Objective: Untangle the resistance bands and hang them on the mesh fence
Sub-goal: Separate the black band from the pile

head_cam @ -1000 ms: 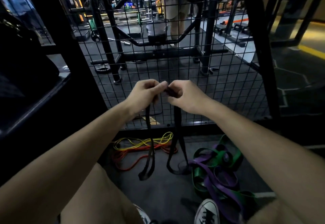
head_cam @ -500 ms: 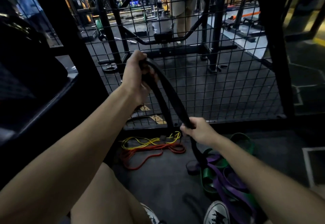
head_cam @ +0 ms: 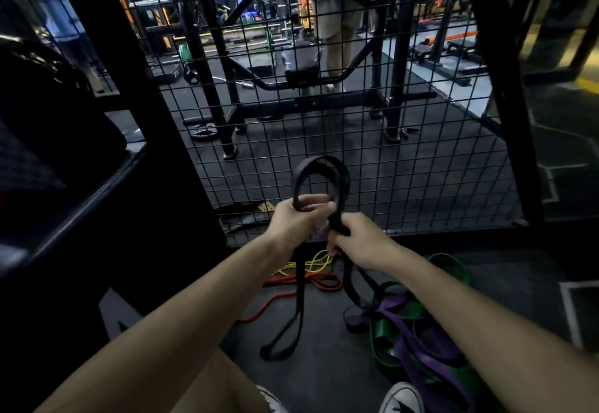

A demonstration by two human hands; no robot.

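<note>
My left hand (head_cam: 293, 223) and right hand (head_cam: 359, 244) both grip the black band (head_cam: 324, 169). Its loop arches up before the mesh fence (head_cam: 421, 169).

- You are holding a black band (head_cam: 321, 172) before the black grid-patterned mesh fence (head_cam: 405, 166).
- Below the fence, yellow (head_cam: 311, 265), red-orange (head_cam: 291, 283), green (head_cam: 389, 328) and purple bands (head_cam: 418, 347) are lying on dark grey floor (head_cam: 324, 377).

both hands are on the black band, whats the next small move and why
Probably lift the black band up to the mesh fence and hook its loop there. The left hand and right hand hold it close to the fence with the loop standing up, though its lower end seems to touch the purple band on the floor.
</note>
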